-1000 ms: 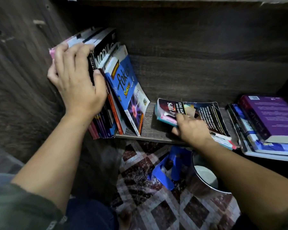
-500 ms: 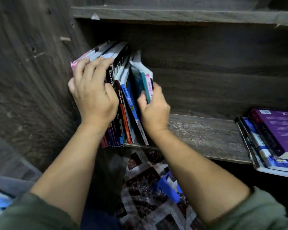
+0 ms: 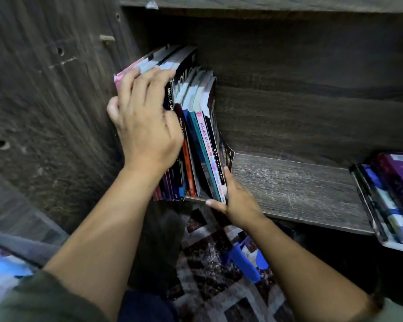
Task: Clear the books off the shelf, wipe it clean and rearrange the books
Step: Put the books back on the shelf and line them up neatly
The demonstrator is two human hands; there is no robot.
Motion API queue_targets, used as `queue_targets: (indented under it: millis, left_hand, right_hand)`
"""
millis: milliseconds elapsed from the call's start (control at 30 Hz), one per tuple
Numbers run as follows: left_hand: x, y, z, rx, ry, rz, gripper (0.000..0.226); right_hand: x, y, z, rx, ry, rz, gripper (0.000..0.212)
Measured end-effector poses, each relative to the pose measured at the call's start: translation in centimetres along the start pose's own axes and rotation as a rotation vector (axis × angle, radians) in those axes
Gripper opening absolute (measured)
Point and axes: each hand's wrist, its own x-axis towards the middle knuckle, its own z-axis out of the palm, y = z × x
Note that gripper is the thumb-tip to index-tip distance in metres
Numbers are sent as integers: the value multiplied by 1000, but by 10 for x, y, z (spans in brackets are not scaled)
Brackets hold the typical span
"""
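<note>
**Both hands on the upright books at the shelf's left end**

Head view: the upright books (image 3: 196,135) stand packed against the left wall of the shelf (image 3: 300,189), leaning slightly. The left hand (image 3: 147,126) lies over their spines, fingers curled over the top edges. The right hand (image 3: 237,203) pinches the foot of the rightmost ones at the front edge. A flat stack of books (image 3: 391,196) lies far right, well apart.
</note>
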Motion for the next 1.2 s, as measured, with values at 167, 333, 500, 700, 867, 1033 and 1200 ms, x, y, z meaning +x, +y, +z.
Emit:
queue_targets:
  millis: [167, 333, 500, 700, 867, 1033, 1200]
  left_hand:
    - [1, 3, 3, -14, 37, -5, 53]
    - [-1, 4, 5, -3, 35, -17, 46]
    - [-5, 5, 4, 86, -12, -10, 47]
    - [-13, 15, -4, 128, -137, 117, 50]
    - [-21, 18, -9, 116, -94, 54, 29]
    - [-31, 32, -18, 18, -110, -5, 31]
    - [-23, 45, -17, -54, -136, -62, 24]
  right_hand:
    - [7, -19, -5, 231, -7, -22, 114]
    - [21, -36, 1, 556, -139, -83, 120]
    - [22, -31, -29, 339, -252, -63, 115]
    - [8, -71, -101, 312, 155, -327, 99]
    - [11, -101, -141, 206, 175, -415, 88]
    - [32, -105, -152, 263, 94, -348, 79]
    - [47, -110, -158, 378, -39, -308, 76]
